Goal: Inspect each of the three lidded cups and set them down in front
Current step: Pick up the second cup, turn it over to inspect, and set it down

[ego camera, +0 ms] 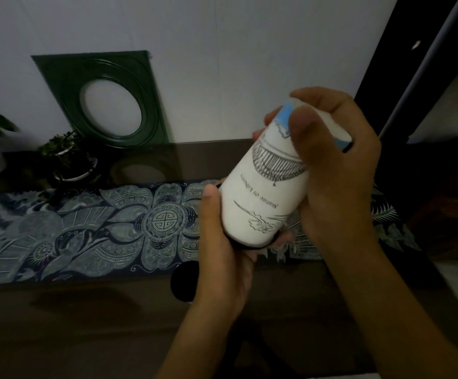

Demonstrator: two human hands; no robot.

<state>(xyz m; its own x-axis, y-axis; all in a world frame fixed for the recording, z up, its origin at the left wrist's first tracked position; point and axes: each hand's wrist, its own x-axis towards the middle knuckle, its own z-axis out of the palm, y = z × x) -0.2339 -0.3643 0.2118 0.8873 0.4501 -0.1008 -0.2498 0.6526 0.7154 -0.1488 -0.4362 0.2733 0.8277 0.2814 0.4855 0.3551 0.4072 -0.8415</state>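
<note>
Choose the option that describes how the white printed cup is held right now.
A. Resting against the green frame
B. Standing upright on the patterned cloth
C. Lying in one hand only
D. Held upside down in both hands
D: the white printed cup sits between the left hand and right hand, its lettering inverted.

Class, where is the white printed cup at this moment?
In the head view, right of centre, the white cup is held tilted above the patterned cloth, the left hand at its lower end, the right hand at its upper end.
</note>
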